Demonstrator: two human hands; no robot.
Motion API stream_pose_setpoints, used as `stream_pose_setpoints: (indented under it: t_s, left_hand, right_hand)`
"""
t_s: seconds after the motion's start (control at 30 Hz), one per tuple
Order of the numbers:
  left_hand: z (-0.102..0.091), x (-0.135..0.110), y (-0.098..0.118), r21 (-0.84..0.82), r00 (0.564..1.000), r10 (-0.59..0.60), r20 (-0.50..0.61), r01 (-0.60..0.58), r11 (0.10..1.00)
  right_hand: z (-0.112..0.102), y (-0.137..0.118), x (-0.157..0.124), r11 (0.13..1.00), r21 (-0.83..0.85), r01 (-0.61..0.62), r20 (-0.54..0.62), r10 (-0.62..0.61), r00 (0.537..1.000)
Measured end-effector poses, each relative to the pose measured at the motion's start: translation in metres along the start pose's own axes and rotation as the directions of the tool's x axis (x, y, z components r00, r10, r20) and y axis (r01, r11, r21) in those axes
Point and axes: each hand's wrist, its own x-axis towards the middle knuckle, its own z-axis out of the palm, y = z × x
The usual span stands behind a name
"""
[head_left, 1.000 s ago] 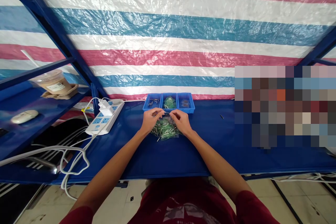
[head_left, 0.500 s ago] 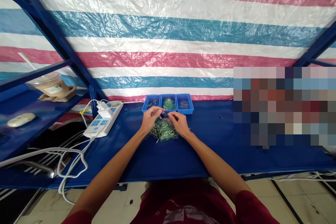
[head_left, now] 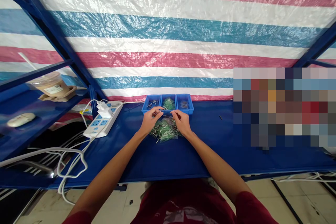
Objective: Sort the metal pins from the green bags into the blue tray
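— Position of the hands?
— Left hand (head_left: 150,120) and right hand (head_left: 181,121) rest on the blue cloth-covered worktop (head_left: 210,147), one on either side of the heap of small green and metal parts in clear wrapping (head_left: 165,131). Fingers are narrow, tips meeting over the heap's far edge; what they pinch is too small to tell.
— Progress?
— Beyond the heap, the three blue plastic bins (head_left: 192,107) hold little. I judge that most parts lie unsorted in the heap.

Left hand (head_left: 150,120), right hand (head_left: 181,122), both pinching
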Motion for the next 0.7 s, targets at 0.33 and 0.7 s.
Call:
stream_pose_setpoints:
  t_s: [0.33, 0.7]
  left_hand:
    - [-0.0003, -0.0002, -0.0012, -0.01, 0.999, -0.01, -0.051, 0.009, 1.0]
    - [-0.0036, 0.0014, 0.0006, 0.146, 0.986, 0.135, 0.101, -0.149, 0.978]
  right_hand:
    - [0.0001, 0.0023, 0.0003, 1.0, -0.003, 0.006, 0.001, -0.006, 1.0]
    - [0.0008, 0.0032, 0.0001, 1.0, 0.003, 0.016, 0.001, -0.016, 1.0]
